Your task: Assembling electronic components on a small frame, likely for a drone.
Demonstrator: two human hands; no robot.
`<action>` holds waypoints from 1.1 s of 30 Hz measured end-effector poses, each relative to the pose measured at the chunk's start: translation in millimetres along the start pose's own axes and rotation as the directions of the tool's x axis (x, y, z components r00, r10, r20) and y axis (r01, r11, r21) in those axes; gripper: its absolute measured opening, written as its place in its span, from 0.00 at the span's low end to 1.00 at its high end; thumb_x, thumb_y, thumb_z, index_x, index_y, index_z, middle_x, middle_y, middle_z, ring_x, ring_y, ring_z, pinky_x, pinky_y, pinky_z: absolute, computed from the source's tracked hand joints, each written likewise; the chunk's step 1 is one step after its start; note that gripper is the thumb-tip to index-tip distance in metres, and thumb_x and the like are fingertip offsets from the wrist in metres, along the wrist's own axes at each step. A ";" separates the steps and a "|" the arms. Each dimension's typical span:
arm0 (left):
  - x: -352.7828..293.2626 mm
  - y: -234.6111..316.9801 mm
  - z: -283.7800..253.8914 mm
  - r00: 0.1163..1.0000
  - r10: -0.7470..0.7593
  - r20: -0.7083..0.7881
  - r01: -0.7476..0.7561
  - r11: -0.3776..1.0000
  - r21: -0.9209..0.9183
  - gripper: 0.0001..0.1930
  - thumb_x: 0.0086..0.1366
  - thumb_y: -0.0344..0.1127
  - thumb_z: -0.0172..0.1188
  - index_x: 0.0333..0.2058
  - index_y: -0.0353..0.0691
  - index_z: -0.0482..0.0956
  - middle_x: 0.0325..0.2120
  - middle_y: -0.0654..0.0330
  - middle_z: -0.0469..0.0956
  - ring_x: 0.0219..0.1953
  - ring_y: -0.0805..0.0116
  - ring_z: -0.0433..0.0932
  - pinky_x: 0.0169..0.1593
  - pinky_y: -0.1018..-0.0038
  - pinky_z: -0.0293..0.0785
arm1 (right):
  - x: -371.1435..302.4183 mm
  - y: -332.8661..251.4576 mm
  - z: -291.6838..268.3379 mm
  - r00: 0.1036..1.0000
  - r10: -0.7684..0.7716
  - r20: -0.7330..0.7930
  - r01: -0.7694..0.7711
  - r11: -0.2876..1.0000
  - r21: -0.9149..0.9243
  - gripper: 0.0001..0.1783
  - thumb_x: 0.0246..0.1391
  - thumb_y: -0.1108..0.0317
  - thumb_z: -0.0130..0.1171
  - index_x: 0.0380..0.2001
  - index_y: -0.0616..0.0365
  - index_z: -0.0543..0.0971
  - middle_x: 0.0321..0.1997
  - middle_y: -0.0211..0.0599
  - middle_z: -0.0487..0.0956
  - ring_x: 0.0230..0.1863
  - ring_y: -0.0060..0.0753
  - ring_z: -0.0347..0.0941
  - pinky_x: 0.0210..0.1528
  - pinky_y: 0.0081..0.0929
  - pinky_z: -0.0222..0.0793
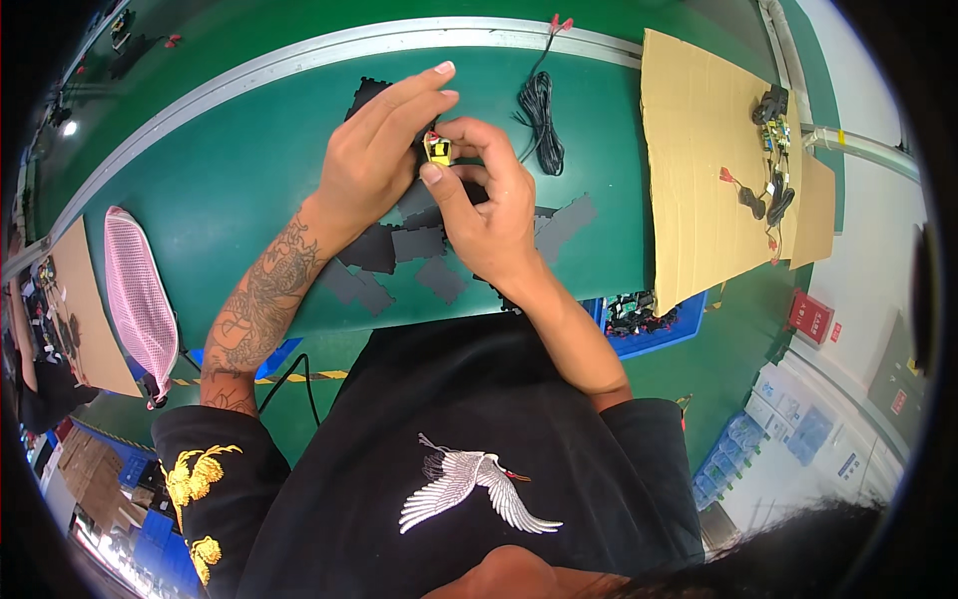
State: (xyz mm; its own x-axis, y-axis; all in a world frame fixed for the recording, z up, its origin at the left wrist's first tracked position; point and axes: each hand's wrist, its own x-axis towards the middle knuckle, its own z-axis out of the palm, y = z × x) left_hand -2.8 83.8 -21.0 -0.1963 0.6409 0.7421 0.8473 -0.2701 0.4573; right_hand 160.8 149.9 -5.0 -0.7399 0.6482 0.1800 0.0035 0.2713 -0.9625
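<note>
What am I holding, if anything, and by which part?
Your right hand pinches the yellow component, seemingly by its near and far edges. Whether your left hand grips anything is hidden.

Green table (249,150) bears dark pieces (417,244), cable (539,97), cardboard (699,150).

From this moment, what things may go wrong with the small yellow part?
The small yellow part is held by the fingertips of the right hand, so it might slip. If dropped, it could land among the scattered dark pieces below. The coiled black cable lies nearby and might catch the hand.
</note>
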 end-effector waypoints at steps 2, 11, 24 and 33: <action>0.6 0.9 -0.5 1.000 0.002 -0.004 -0.002 1.000 0.000 0.27 0.52 0.11 0.60 0.52 0.35 0.82 0.57 0.50 0.83 0.51 0.51 0.87 0.48 0.66 0.88 | -1.4 -1.7 2.2 1.000 -0.002 -0.021 0.002 1.000 0.013 0.22 0.65 0.73 0.67 0.59 0.64 0.75 0.52 0.41 0.82 0.52 0.32 0.81 0.54 0.32 0.81; -2.9 -1.2 2.9 0.999 0.024 -0.030 -0.024 1.000 -0.019 0.28 0.51 0.11 0.59 0.52 0.35 0.82 0.57 0.50 0.84 0.49 0.52 0.88 0.45 0.67 0.89 | -0.5 0.6 0.5 0.993 -0.106 -0.042 0.102 0.990 -0.092 0.20 0.64 0.72 0.68 0.58 0.64 0.77 0.52 0.44 0.83 0.51 0.34 0.82 0.53 0.32 0.83; -4.5 4.5 2.8 0.995 -0.098 0.018 0.099 0.988 -0.119 0.28 0.53 0.14 0.60 0.55 0.37 0.81 0.54 0.52 0.86 0.46 0.55 0.89 0.42 0.70 0.87 | 8.7 2.0 -2.6 0.854 -0.507 -0.116 0.393 0.774 -0.496 0.22 0.49 0.78 0.75 0.48 0.62 0.79 0.47 0.46 0.87 0.44 0.47 0.84 0.45 0.37 0.79; -8.7 7.0 3.6 0.976 -0.191 0.109 0.205 0.969 -0.137 0.28 0.57 0.16 0.63 0.57 0.40 0.80 0.53 0.53 0.86 0.46 0.54 0.89 0.45 0.68 0.88 | 7.7 9.2 -5.0 0.824 -0.550 -0.137 0.416 0.751 -0.512 0.27 0.48 0.78 0.77 0.51 0.62 0.75 0.48 0.49 0.87 0.43 0.45 0.84 0.46 0.36 0.80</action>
State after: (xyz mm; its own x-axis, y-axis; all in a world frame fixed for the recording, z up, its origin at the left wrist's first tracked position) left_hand 6.6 78.9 -26.0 -0.2997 0.7549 0.5833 0.7134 -0.2286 0.6624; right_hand 158.5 161.0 -11.4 -0.5194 0.4826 0.7052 0.0395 0.8380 -0.5443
